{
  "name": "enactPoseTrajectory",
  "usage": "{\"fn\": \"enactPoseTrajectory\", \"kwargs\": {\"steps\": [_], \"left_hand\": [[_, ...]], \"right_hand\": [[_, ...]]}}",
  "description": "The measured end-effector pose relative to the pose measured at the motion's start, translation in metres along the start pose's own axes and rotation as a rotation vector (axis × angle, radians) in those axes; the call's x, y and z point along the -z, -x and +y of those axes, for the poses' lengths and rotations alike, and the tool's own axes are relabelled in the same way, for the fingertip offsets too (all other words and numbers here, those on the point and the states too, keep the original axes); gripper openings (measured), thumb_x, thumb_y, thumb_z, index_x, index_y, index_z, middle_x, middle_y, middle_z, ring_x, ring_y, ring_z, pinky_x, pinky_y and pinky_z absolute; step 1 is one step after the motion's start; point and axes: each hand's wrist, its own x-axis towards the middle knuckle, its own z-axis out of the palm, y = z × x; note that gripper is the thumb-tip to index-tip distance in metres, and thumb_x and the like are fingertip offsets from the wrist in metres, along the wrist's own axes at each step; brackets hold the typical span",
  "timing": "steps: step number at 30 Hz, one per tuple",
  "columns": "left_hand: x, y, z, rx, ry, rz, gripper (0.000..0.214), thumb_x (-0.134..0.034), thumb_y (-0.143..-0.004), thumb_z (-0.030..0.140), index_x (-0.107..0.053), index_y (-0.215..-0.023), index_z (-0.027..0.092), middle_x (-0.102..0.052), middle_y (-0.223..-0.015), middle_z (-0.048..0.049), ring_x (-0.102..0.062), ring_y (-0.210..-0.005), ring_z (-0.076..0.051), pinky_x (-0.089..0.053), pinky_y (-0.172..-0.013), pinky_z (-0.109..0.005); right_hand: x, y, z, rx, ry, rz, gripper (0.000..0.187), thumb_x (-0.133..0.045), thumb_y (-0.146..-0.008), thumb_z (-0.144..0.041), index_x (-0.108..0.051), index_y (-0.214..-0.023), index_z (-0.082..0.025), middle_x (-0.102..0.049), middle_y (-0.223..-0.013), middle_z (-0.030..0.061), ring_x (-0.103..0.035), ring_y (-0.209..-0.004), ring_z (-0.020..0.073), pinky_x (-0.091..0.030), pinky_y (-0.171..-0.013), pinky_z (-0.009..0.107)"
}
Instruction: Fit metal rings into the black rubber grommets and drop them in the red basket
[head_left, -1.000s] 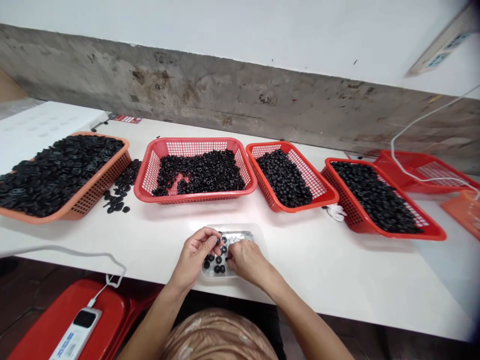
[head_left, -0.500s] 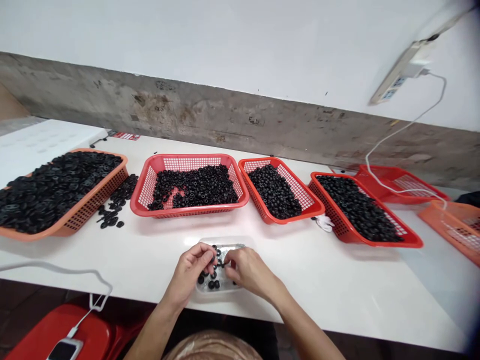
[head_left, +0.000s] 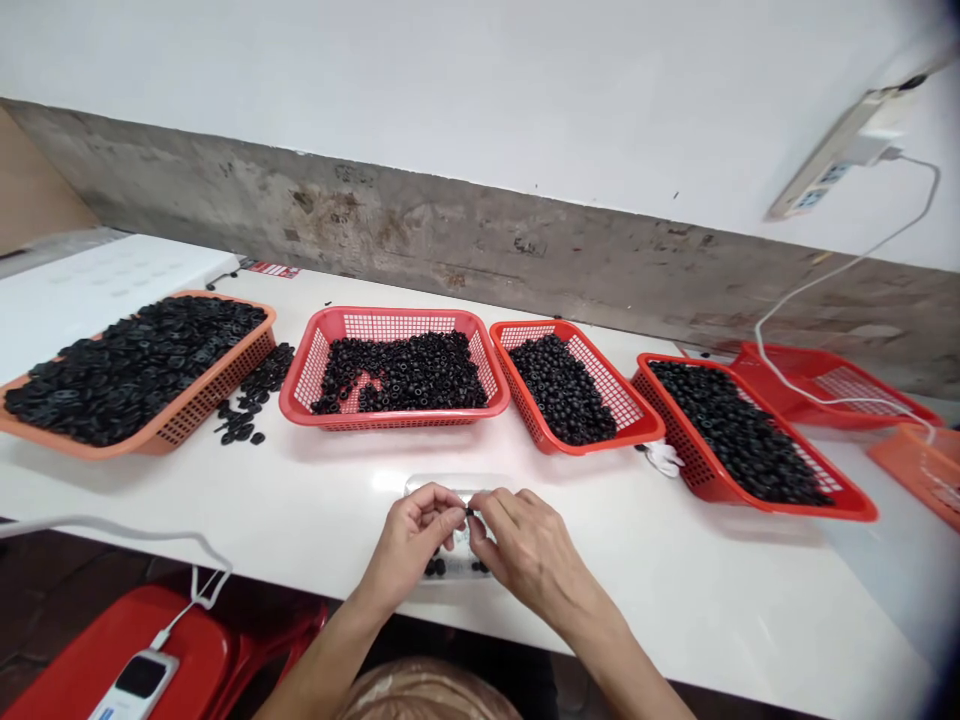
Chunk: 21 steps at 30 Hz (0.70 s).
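Note:
My left hand and my right hand meet above a clear plastic tray lined with crumpled foil. Their fingertips pinch a small black rubber ring between them. The hands hide most of the tray. A few more black rubber rings lie in it under my left hand, and another shows under my right hand.
Several red plastic mesh baskets of black rubber parts stand in a row behind the tray on a white table. A loose pile of black parts lies beside the leftmost basket. A white cable runs along the near edge, and a red stool sits below it.
My hands have come closer together and now pinch one ring above the tray. They cover more of the tray and its rings. The whole view has shifted slightly.

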Motion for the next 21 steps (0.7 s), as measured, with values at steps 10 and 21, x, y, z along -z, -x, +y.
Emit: {"fn": "enactPoseTrajectory", "kwargs": {"steps": [10,21], "left_hand": [[0.001,-0.001,0.008,0.139,0.259,-0.099,0.034,-0.076,-0.077,0.045,-0.068,-0.088,0.014,-0.063,-0.068,-0.0008,-0.047,-0.053,-0.007,-0.036,-0.055,-0.020],[0.002,0.000,0.009,0.193,0.440,-0.129,0.028,-0.080,-0.076,0.038,-0.071,-0.086,0.013,-0.064,-0.068,-0.0010,-0.049,-0.052,-0.004,-0.036,-0.052,-0.015]], "right_hand": [[-0.001,0.007,0.005,-0.050,-0.433,0.060,0.027,-0.050,-0.098,-0.013,-0.058,-0.123,-0.021,-0.070,-0.097,0.0062,-0.066,-0.088,0.0166,-0.051,-0.074,0.028],[-0.012,0.004,0.002,-0.181,-0.852,0.186,0.024,-0.056,-0.095,-0.013,-0.067,-0.113,-0.023,-0.069,-0.091,0.0044,-0.066,-0.083,0.0148,-0.055,-0.072,0.025]]}}
